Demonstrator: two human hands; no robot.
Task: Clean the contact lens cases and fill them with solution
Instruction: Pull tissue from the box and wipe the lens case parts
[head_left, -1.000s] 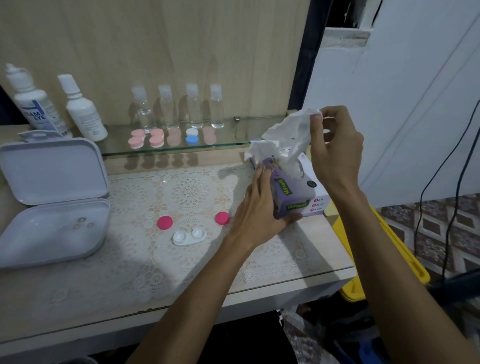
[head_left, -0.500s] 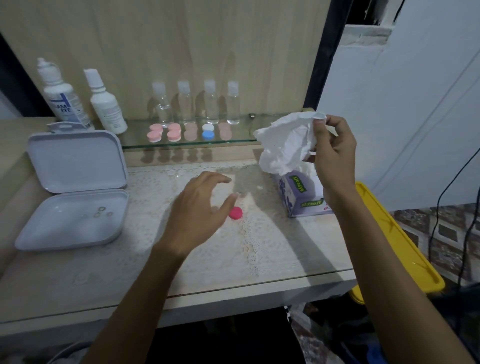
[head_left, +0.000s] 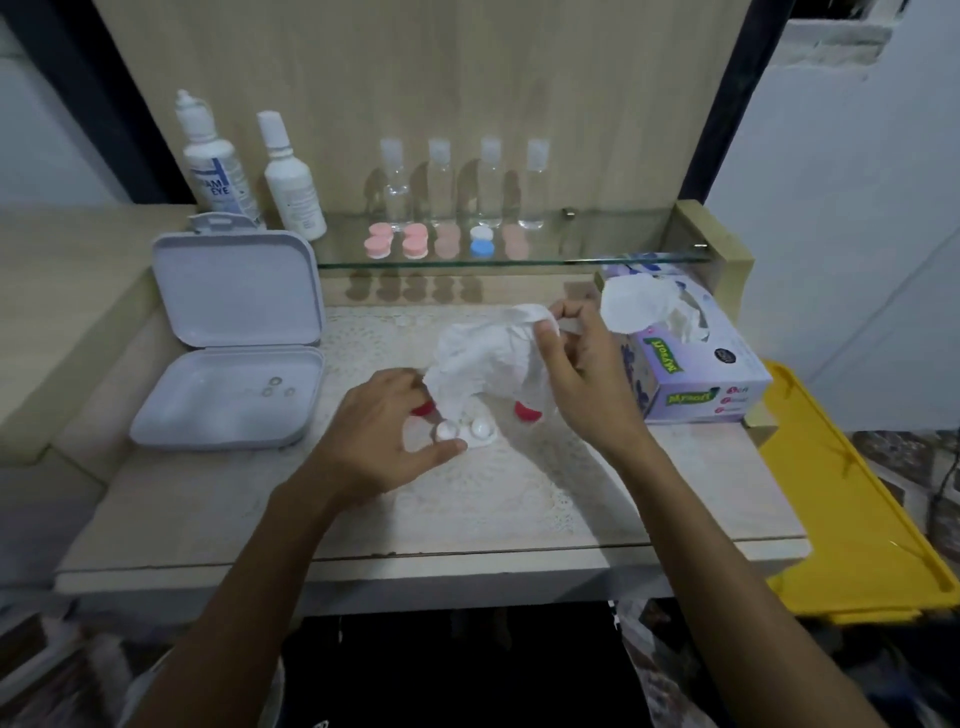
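Over on the left the white hinged box (head_left: 228, 338) sits open with a few small rings in its tray, probably parked there to stay out of the way. The two solution bottles (head_left: 249, 171) stand upright at the back, handy for the filling step later I'd guess. The left hand (head_left: 387, 441) hovers low over the open white lens case (head_left: 465, 430) lying mid-table on the lace mat (head_left: 519, 499), fingers loosely curled, thumb tip right by the case, looks about to pinch it but I can't tell if it's touching. Two red caps (head_left: 527, 413) lie either side. The right hand (head_left: 582, 379) pinches a crumpled tissue (head_left: 483, 358) above the case, wrist bent down, likely ready to wipe. The tissue box (head_left: 691, 374) is just beside it
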